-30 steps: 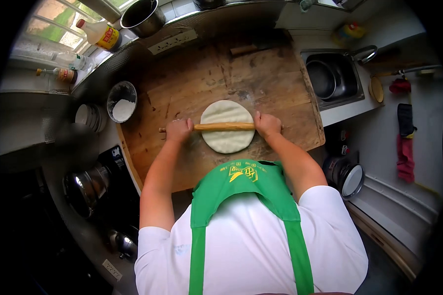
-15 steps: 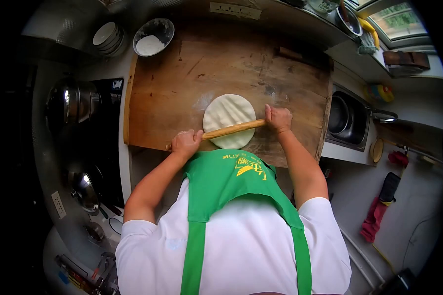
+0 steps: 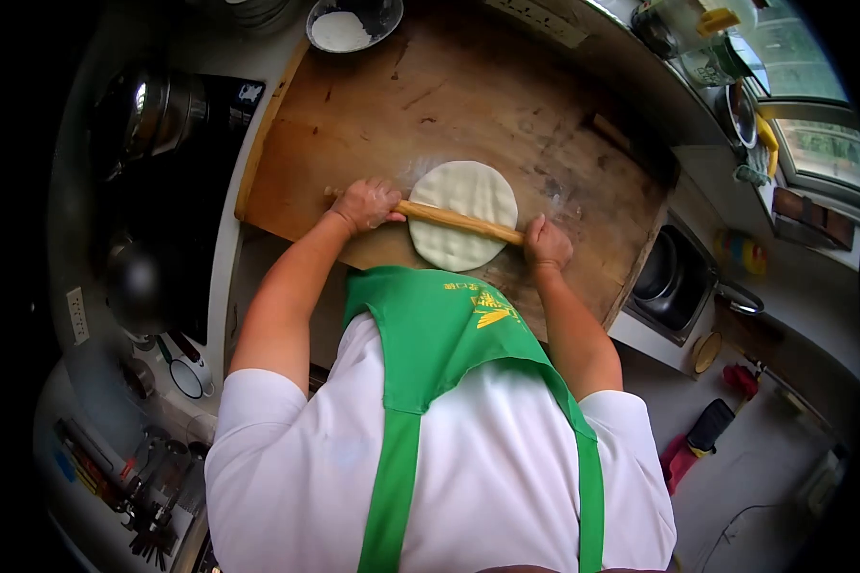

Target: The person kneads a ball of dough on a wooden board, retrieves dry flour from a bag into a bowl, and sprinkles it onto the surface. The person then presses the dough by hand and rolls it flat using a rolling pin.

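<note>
A round, flat sheet of pale dough [image 3: 462, 181] lies on the wooden board [image 3: 354, 124], its surface marked with shallow ridges. Across its middle rests a wooden rolling pin [image 3: 459, 221], tilted down toward the right. My left hand [image 3: 369, 204] is wrapped round the pin's left part, just beyond the dough's left edge, and the pin's tip sticks out past it. My right hand [image 3: 548, 243] grips the right end, just beyond the dough's right edge. White flour dusts the board near the dough.
A bowl of white flour [image 3: 342, 31] stands at the board's back left corner. On the left are a stove with a steel pot [image 3: 177, 113] and a rack of utensils. A sink [image 3: 674, 277] is at the right, and a dark wooden piece [image 3: 613, 134] lies at the back.
The view has turned, so the board appears rotated. The pin's tilt has changed from rising toward the right to falling toward the right. Both hands have kept hold of it.
</note>
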{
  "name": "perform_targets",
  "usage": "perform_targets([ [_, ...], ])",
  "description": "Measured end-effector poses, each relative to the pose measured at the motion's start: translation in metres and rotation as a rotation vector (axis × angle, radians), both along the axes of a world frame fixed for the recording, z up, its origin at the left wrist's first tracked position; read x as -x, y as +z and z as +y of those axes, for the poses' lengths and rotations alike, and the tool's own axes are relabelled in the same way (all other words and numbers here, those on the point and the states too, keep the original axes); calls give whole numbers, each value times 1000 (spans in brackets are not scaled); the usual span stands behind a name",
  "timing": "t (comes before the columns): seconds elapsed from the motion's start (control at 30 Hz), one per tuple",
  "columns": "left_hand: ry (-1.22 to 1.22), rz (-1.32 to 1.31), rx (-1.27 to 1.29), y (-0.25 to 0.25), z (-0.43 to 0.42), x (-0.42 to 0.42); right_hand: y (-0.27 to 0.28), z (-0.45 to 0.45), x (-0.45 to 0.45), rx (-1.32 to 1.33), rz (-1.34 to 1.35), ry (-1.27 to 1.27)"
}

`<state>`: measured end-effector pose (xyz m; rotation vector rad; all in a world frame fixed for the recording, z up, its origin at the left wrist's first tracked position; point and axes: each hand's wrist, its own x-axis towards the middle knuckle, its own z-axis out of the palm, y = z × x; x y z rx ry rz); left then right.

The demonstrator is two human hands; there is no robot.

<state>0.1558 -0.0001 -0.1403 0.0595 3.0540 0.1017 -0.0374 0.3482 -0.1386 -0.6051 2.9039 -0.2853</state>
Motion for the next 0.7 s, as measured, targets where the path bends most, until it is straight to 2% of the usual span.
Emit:
perform_targets([
  [0.03,0,2,3,-1,-11,13,-2,5,-16,-6,-75,-114],
  [0.1,-149,137,57,0,-23,61,2,20,-53,26,-87,-204],
  [0.2,-221,128,57,30,-17,85,-1,36,-74,85,-151,-267],
  [0.27,-250,165,27,30,-13,79,8,36,-55,161,-123,-218],
  [0.33,-274,190,-21,59,0,58,7,52,-36,178,-121,-197],
  [0.4,-349,278,-72,47,17,25,3,62,-14,138,-30,33],
  [0.43,-384,289,-100,35,27,7,2,61,-6,136,-35,34],
  [0.5,-284,226,-129,10,48,-25,1,57,7,85,40,255],
  [0.6,-137,157,-167,-1,64,-44,-3,39,19,49,158,329],
  [0.7,-47,122,-181,7,76,-50,-8,33,37,27,58,406],
])
